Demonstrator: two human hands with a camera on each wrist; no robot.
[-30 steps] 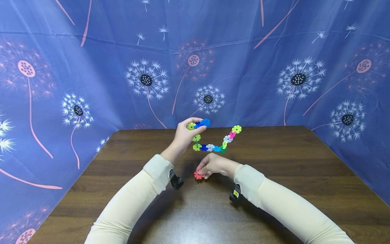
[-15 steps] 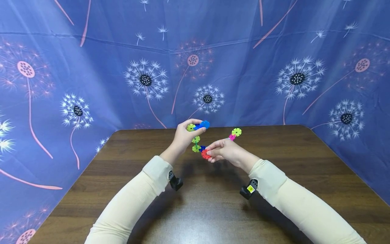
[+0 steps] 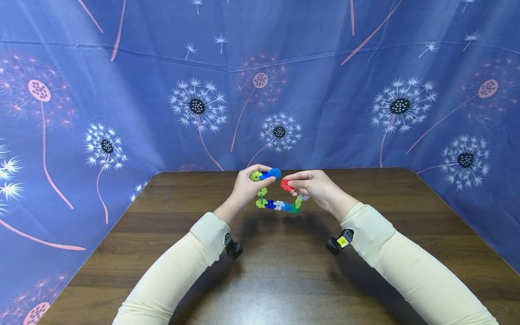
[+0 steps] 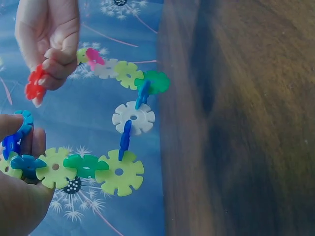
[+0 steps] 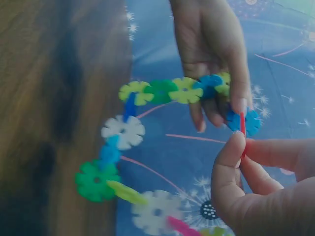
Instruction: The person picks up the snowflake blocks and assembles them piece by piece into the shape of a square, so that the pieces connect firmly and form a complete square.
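Between the left hand's point(image 3: 246, 186) thumb and fingers is one end of a chain of interlocked notched plastic discs, with a blue disc point(image 3: 276, 173) outermost. The chain's yellow, green, white and blue discs hang in a U shape above the table; a white disc point(image 4: 133, 118) shows at its middle in the left wrist view. My right hand point(image 3: 321, 188) pinches a single red notched disc point(image 3: 286, 185) close beside that blue end. Seen edge-on in the right wrist view, the red disc point(image 5: 242, 132) overlaps the blue one; whether they touch I cannot tell.
Below both hands lies a brown wood-grain table point(image 3: 260, 280). A blue cloth with dandelion prints point(image 3: 317, 90) hangs behind it and at the sides. The chain's far end, with a pink disc point(image 4: 94, 58), hangs behind the right hand in the left wrist view.
The right hand has lifted the red disc from low over the table, up and to the right, to the chain's blue end. My left hand has dipped slightly, still holding the chain.
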